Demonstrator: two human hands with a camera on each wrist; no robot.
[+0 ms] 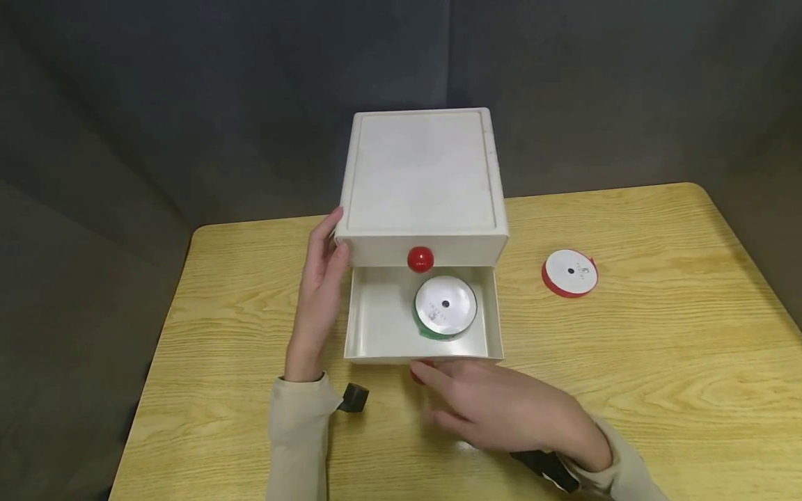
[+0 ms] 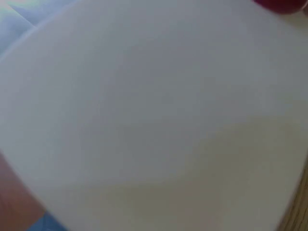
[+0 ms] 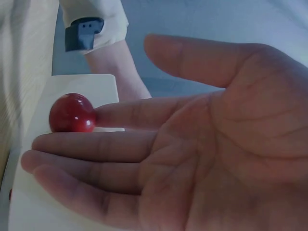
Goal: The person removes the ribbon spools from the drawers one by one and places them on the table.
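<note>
1. I'm looking at what seems a staged recording booth: dark grey fabric backdrop (image 1: 188,104) is enclosing everything.
2. A lone wood-grain table (image 1: 658,390) is carrying few props.

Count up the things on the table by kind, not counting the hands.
Drawer boxes: 1, the white drawer box
Ribbon spools: 2, the green spool in the open drawer, the red spool on the table
Red knobs: 2, upper knob, lower knob
Total: 5

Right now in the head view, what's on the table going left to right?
Left hand → white drawer box with its open lower drawer, green ribbon spool inside → red ribbon spool.
</note>
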